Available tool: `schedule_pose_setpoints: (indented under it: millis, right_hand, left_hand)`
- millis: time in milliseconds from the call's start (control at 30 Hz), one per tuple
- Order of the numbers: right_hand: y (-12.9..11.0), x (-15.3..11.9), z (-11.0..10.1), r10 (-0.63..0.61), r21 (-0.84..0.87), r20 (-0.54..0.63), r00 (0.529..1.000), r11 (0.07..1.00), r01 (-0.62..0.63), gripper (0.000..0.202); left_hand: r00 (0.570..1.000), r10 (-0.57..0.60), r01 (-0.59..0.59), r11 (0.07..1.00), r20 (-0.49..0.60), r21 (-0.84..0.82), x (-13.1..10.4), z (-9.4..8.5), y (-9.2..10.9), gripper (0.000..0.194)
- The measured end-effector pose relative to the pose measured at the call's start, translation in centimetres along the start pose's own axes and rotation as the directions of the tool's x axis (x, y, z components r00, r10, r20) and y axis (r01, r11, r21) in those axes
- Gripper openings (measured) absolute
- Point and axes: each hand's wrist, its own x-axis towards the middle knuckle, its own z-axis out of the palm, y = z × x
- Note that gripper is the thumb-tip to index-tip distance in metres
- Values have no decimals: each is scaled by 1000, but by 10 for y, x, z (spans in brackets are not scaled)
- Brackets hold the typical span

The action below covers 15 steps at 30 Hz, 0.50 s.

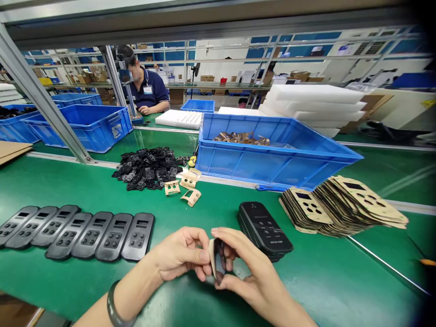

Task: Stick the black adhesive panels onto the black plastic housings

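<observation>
A thin glossy black panel (pixel 219 265) with a tan paper backing (pixel 212 256) is held up between my hands at the front of the bench. The fingers of my right hand (pixel 243 265) close around the panel by its ends. My left hand (pixel 189 256), with a dark bangle on its wrist, pinches the edge of the paper backing. Just beyond my right hand lies a stack of glossy black panels (pixel 264 229). To my left, several black keypad housings (pixel 109 238) with buttons lie in a slanting row.
Tan-backed panels (pixel 340 206) lean in a pile at right, near a metal rod (pixel 388 265). Ahead are black plates (pixel 148 168), curled tan papers (pixel 190 196) and a blue bin (pixel 272 161) holding scraps. A metal post (pixel 44 91) rises at left. A co-worker (pixel 150 91) sits across.
</observation>
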Motion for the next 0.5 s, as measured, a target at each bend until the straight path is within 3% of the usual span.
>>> schedule_pose_setpoints:
  millis: [67,133,233,300,367,400,467,500]
  right_hand:
    - [0,1,-2,111,209,-101,989,974,-88,55]
    - [1,5,-12,256,421,-245,935,897,-135,58]
    - [2,16,-34,398,586,-537,744,810,-10,58]
    - [2,22,-45,405,585,-644,649,807,77,56]
    - [2,25,-48,390,563,-663,639,822,83,50]
    - [3,25,-46,382,550,-658,649,832,68,47]
    - [5,23,-38,372,532,-633,678,846,33,44]
    - [7,21,-33,373,533,-613,696,846,16,44]
  left_hand:
    - [1000,19,-19,1000,-23,-21,2,-2,0,43]
    - [996,45,-45,999,-78,-1,6,-5,1,42]
    - [957,185,-153,977,-222,150,12,-12,3,37]
    - [883,363,-245,898,-299,366,15,-16,6,29]
    - [805,530,-245,707,-268,663,14,-19,11,27]
    - [780,584,-185,559,-226,808,11,-20,15,35]
    - [750,633,77,206,-193,976,0,-22,21,50]
    - [728,650,246,48,-217,968,-7,-23,24,50]
